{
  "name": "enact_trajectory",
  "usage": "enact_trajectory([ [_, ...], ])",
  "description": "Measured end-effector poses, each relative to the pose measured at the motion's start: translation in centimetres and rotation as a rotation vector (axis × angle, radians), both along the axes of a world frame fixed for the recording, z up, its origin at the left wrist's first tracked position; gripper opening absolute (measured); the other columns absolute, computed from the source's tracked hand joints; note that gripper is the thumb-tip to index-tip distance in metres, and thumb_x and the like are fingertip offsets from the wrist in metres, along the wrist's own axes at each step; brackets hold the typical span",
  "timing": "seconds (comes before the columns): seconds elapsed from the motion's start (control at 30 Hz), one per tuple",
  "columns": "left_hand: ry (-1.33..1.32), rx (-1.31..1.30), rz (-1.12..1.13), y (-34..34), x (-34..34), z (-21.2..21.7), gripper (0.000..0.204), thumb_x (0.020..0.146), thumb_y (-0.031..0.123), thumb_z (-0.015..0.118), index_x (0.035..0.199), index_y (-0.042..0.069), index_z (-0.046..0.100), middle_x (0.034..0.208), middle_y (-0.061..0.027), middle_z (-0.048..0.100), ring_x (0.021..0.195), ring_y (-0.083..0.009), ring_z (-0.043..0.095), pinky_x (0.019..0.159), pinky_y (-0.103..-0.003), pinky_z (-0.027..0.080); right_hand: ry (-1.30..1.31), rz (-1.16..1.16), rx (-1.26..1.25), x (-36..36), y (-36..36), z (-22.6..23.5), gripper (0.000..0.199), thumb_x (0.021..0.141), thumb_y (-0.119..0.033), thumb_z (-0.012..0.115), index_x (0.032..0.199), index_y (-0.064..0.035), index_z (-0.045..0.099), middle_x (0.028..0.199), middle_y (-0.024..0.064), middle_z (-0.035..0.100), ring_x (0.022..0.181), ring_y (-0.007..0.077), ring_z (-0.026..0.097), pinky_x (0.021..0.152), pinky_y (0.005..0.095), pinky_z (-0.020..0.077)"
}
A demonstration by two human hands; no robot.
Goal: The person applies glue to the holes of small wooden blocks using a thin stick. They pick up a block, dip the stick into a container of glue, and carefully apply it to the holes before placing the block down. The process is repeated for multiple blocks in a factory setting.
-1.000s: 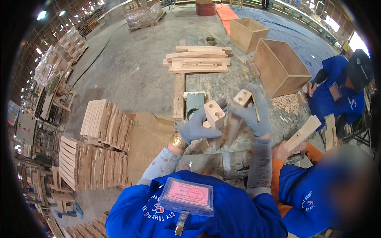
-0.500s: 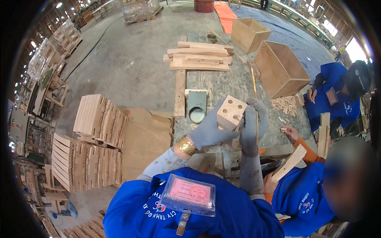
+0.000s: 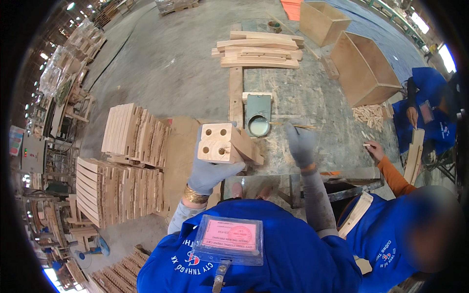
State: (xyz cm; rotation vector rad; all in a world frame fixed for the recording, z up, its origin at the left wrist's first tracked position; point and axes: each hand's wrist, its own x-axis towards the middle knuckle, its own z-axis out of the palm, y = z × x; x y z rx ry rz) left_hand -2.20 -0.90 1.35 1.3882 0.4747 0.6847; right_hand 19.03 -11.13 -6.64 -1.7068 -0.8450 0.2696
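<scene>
My left hand (image 3: 207,171), in a grey glove, is wrapped round a pair of light wooden bars (image 3: 215,141) held together, their ends turned up toward me. Each end has round dowel holes, several in all. In my gloved right hand (image 3: 299,146) is a thin wooden stick (image 3: 293,125), lying nearly level. Its far tip reaches the rim of a glue cup (image 3: 259,128) with whitish liquid inside, set in a green-grey holder on the worktable (image 3: 303,97).
Long wooden bars (image 3: 261,51) lie on the table's far part. Two plywood boxes (image 3: 364,71) and a heap of dowels (image 3: 369,116) are on the right. Stacked slatted parts (image 3: 119,190) stand left. Two co-workers handle wooden parts at the right, one with an orange sleeve (image 3: 396,176).
My hands have moved apart. The left carried the bars left and lower; the right swung the stick from beside the bars down to the glue cup.
</scene>
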Motion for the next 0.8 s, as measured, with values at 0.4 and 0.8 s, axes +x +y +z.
enact_trajectory([
  [0.4,-0.11,-0.219,0.214,-0.1,0.2,0.3,0.064,0.065,-0.004,0.071,0.118,0.004,0.037,0.108,-0.008,0.053,0.096,-0.0165,0.056,0.08,-0.03,0.049,-0.03,0.101,-0.134,0.0,4.1,-11.0,0.028,0.087,-0.021,0.052,0.077,0.003,0.063,0.064,0.0163,0.059,0.057,0.0274,0.058,0.053,0.0351,0.043],
  [0.8,-0.05,-0.153,0.108,0.2,0.1,-0.1,0.063,0.065,-0.005,0.071,0.119,0.002,0.039,0.108,-0.0098,0.054,0.097,-0.0163,0.056,0.08,-0.03,0.05,0.877,-0.064,0.137,-1.9,1.3,-10.8,0.025,0.088,-0.018,0.054,0.097,0.005,0.058,0.082,0.0113,0.061,0.066,0.0139,0.058,0.057,0.0223,0.0447],
])
